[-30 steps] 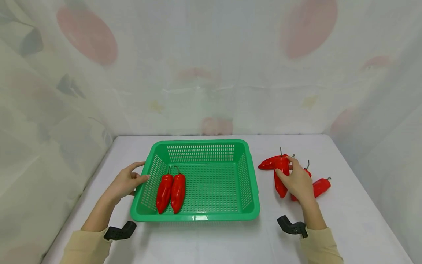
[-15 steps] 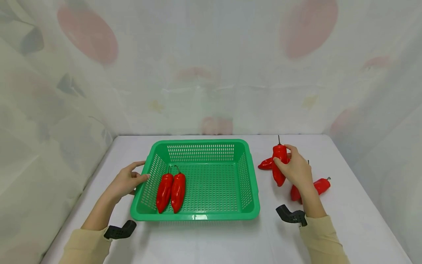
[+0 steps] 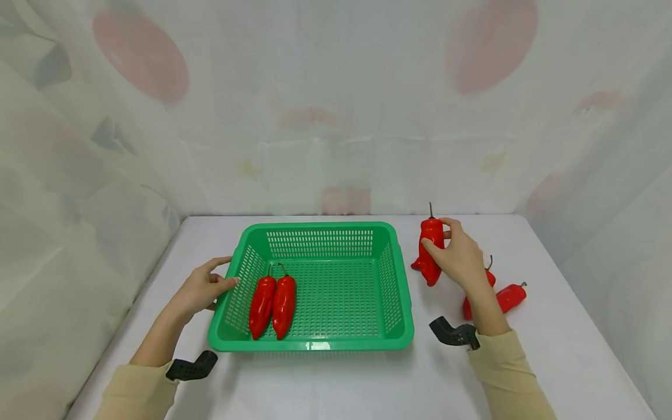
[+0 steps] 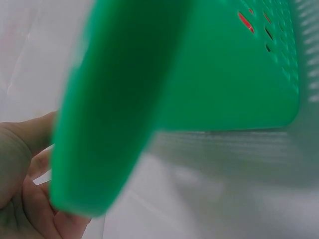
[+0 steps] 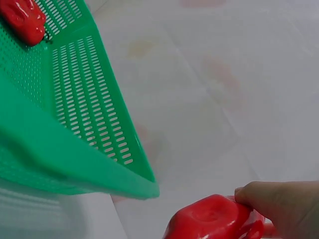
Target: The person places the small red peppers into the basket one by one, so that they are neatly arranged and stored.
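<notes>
My right hand (image 3: 458, 255) pinches a red pepper (image 3: 431, 239) between thumb and fingers, its stem pointing up, to the right of the green basket (image 3: 338, 345). In the right wrist view the held pepper (image 5: 212, 219) shows below the thumb. Behind it in the head view, a lying pepper (image 3: 416, 264) is mostly hidden, only its tip showing. My left hand (image 3: 200, 287) grips the basket's left rim, thumb on top; the left wrist view shows its fingers by the blurred rim (image 4: 107, 124). Two red peppers (image 3: 262, 306) lie side by side at the basket's left.
More red peppers (image 3: 510, 297) lie on the white table (image 3: 567, 350) at the right, partly behind the right forearm. Draped white cloth with faded prints (image 3: 336, 163) rises behind the table and along both sides.
My right hand has lifted the pepper off the pile and moved it left and away from me, over the lying one. The left hand and basket have stayed in place.
</notes>
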`<state>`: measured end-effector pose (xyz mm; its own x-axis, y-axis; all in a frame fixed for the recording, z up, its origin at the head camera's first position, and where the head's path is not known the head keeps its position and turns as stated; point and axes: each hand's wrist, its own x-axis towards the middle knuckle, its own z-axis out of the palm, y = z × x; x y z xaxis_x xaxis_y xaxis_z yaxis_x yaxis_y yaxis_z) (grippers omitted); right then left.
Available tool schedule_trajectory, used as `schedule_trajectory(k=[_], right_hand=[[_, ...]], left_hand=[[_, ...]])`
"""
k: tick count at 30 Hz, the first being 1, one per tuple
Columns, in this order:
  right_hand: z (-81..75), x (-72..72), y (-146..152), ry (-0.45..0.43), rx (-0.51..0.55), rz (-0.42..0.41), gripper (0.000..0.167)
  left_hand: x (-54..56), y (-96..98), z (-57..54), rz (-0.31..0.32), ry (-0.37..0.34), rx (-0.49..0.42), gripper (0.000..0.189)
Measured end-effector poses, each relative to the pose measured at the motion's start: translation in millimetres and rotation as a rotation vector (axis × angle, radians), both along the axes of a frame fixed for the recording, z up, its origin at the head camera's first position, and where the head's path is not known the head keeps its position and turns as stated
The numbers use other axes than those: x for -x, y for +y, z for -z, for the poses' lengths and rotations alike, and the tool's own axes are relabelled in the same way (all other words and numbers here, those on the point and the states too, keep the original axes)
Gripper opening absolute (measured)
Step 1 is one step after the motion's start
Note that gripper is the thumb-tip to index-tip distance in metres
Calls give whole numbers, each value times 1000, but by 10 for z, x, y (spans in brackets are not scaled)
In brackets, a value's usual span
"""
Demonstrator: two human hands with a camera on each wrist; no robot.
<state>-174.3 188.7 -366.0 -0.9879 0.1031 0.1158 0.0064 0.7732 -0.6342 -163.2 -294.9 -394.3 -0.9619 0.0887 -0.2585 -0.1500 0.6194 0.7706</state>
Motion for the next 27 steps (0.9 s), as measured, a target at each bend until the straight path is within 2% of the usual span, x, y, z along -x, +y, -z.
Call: schedule_trajectory(k=[10,27], right_hand=[[-69,72,-207,-6,44,-33,61],[-76,165,-531,-8,52,-103,63]], left_hand=[[-12,1,4,-4,-5,-4,69],[-5,2,7,-4,0,-16,68]])
